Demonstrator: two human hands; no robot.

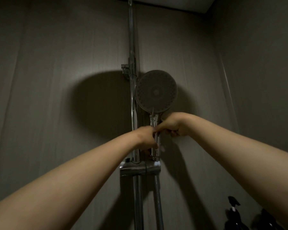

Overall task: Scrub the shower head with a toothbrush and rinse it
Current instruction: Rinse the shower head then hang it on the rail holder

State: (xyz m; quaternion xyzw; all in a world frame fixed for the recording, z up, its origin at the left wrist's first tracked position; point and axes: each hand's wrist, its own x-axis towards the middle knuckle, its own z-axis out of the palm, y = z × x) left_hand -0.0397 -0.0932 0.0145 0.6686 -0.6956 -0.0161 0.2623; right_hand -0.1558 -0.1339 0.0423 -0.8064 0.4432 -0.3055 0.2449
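The round shower head (156,91) faces me, upright, its chrome handle (154,120) running down beside the vertical slide rail (133,97). My left hand (147,138) is closed around the lower part of the handle. My right hand (169,125) grips the handle from the right, just under the head, and the two hands touch. No toothbrush shows in this dim view.
A chrome mixer block (140,169) sits below the hands, with a grey hose (157,196) hanging from it. A slider bracket (125,67) sticks out of the rail above the head. Dark pump bottles (234,213) stand at the lower right, near the wall corner.
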